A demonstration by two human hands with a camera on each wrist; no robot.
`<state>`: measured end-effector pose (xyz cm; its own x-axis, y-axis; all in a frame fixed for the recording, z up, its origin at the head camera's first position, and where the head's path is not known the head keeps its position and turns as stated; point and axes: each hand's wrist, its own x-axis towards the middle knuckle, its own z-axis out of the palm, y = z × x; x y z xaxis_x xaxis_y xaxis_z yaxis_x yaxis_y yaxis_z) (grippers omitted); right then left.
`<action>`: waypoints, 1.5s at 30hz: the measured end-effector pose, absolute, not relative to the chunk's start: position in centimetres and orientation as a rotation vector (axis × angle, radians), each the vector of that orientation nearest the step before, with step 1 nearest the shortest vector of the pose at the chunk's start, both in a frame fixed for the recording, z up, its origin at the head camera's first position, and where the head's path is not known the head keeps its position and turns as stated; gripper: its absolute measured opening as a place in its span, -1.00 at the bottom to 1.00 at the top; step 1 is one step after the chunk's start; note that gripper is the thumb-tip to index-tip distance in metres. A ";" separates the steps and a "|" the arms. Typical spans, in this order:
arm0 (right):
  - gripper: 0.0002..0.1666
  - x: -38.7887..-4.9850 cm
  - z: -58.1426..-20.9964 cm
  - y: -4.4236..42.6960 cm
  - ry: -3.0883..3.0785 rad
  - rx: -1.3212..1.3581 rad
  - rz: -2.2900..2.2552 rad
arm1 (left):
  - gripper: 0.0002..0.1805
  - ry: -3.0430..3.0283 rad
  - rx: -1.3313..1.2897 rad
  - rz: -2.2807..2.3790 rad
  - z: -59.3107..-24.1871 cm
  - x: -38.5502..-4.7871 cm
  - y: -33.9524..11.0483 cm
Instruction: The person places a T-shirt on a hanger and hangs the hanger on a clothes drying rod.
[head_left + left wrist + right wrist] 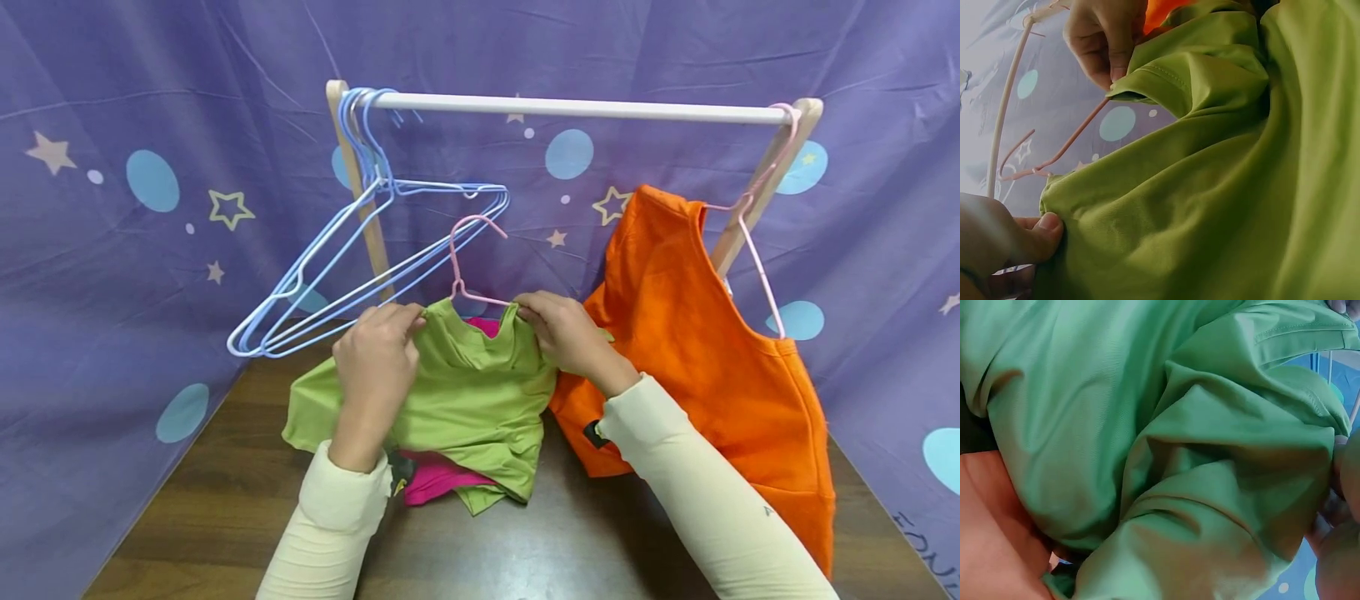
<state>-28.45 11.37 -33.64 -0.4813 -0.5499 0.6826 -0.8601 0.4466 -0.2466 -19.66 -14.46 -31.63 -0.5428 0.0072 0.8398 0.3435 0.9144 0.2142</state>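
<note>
Purple fabric (675,50) printed with stars and blue ovals hung behind a brown wood-grain desk (225,467). Over the desk's middle was a lime-green cloth shirt (472,400), between a bundle of thin blue and white hangers (371,179) at left and a bright orange sleeveless garment (667,325) at right. One thin pink hanger (453,254) poked from the shirt's neck, its hook free of the straight white rod (570,107) on the far side. Each grip was narrow: the left hand (377,350) pinched the collar's left side, the right hand (564,329) its right. Whether either held the pink hanger through the cloth, I could not tell. If only fabric was pinched, the hanger could have slid down inside; uneven pulling might have slipped one shoulder off; swinging left risked snagging the bundle.
</note>
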 end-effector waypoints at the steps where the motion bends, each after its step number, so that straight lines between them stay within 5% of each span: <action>1: -0.83 -28.4 -33.7 11.3 -2.185 1.174 0.800 | -0.91 -2.111 -0.251 -0.444 -31.6 -19.7 -14.4; 28: -0.89 -29.0 -33.6 12.9 -2.045 0.737 0.641 | -0.81 -2.270 -0.379 -0.588 -29.1 -18.1 -19.6; 45: -0.81 -29.7 -32.9 13.5 -2.009 0.693 0.682 | -0.77 -2.209 -0.479 -0.700 -28.7 -17.6 -21.4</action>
